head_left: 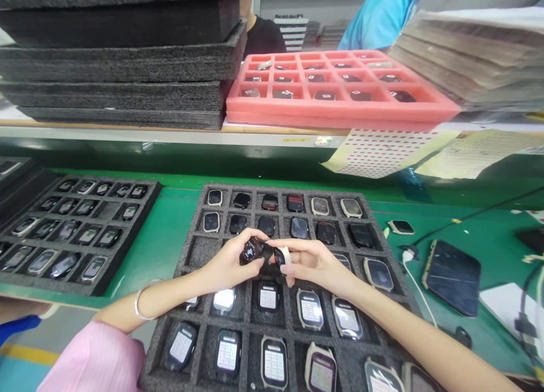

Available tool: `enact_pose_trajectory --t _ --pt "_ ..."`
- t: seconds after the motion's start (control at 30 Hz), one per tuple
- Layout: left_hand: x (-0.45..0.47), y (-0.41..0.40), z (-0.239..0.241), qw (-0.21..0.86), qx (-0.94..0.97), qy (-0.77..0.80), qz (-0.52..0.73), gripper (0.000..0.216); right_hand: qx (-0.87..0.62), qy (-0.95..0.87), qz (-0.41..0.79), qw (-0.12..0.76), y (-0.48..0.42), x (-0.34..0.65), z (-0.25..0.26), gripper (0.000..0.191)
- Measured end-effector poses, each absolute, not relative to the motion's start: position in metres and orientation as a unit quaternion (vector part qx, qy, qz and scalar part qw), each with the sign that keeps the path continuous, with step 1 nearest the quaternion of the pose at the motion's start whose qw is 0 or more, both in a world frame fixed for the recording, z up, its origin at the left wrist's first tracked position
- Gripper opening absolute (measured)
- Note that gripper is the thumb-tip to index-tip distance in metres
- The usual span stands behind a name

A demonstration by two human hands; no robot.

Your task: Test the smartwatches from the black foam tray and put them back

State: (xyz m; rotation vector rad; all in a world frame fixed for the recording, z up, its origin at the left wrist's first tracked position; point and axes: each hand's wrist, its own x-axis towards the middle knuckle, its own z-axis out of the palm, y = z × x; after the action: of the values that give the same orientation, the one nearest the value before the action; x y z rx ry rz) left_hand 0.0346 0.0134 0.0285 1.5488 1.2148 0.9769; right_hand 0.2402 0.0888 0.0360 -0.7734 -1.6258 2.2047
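Note:
Over the middle of a dark foam tray, my left hand grips a black smartwatch case whose small screen is lit. Close beside it, my right hand pinches a second smartwatch case with a dark face and a pale rim. Both hands nearly meet at the fingertips. Watch cases without straps lie in the tray's compartments. Those in the near rows, such as a light-framed watch, show white lit screens, while the far rows have mostly dark ones. My hands and forearms hide several compartments.
Another watch tray lies left on the green table. To the right are a lone watch, a phone-like dark device and cables. A shelf above bears stacked black foam and a pink tray. People are behind it.

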Motion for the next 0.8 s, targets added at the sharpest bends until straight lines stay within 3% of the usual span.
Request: enact_pose_trajectory --t 0.8 --pt "0.0337 0.0131 0.0269 0.438 0.623 0.507 0.403 0.034 -0.267 -0.563 0.766 0.157 0.0889 0.2396 0.0391 0.051"
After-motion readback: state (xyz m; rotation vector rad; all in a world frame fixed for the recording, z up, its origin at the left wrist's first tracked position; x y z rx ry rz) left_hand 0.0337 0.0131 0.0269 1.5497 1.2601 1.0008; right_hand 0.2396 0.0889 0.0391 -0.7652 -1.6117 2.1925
